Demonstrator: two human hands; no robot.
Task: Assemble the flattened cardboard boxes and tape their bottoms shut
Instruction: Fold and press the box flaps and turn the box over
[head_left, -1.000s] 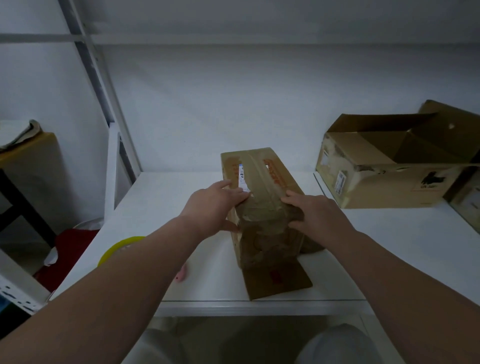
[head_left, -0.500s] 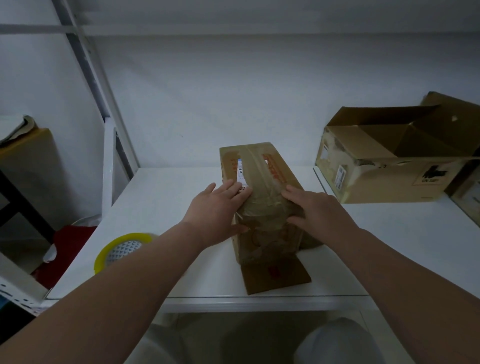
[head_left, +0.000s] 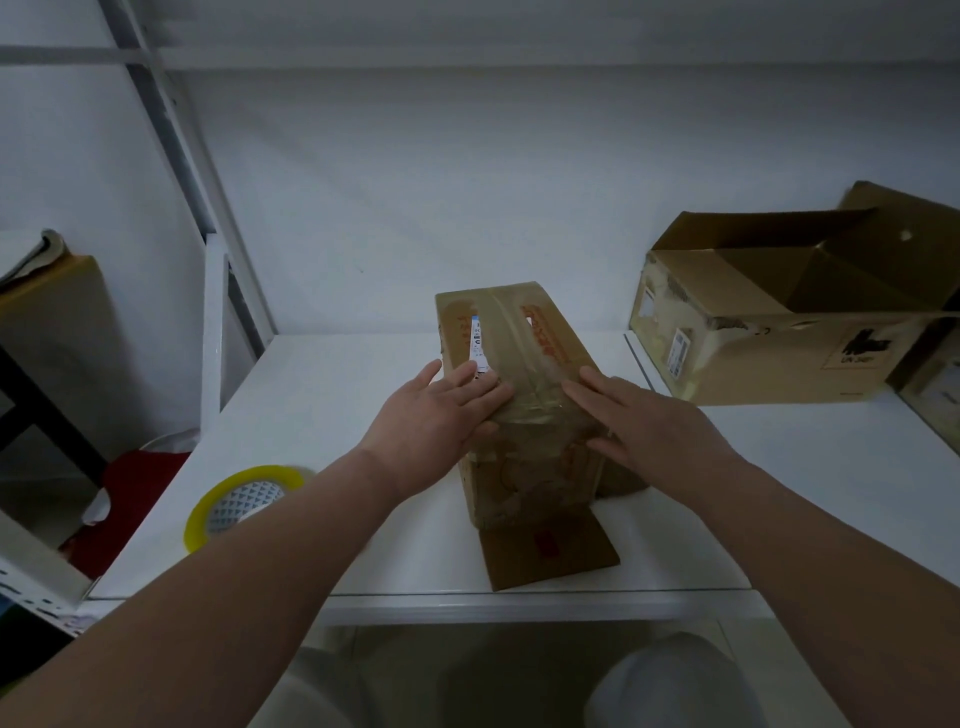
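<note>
A small brown cardboard box (head_left: 524, 332) stands upside down in the middle of the white table (head_left: 332, 384), a strip of clear tape running along its upper face and down its near side. One loose flap (head_left: 550, 551) lies flat on the table toward me. My left hand (head_left: 441, 421) presses flat on the near left part of the box top, fingers straight over the tape. My right hand (head_left: 639, 421) lies flat against the near right edge, fingers extended. A yellow-rimmed tape roll (head_left: 239, 504) sits on the table at the left, partly behind my left forearm.
A larger open cardboard box (head_left: 769, 332) stands at the back right, with another carton (head_left: 935, 384) beside it. A white shelf post (head_left: 213, 322) rises at the table's left edge. A brown cabinet (head_left: 47, 343) and a red object (head_left: 135, 488) are on the far left.
Both hands slid a little toward me along the taped top, fingers flattening out. The view shifted, and more of the tape roll shows past my left forearm.
</note>
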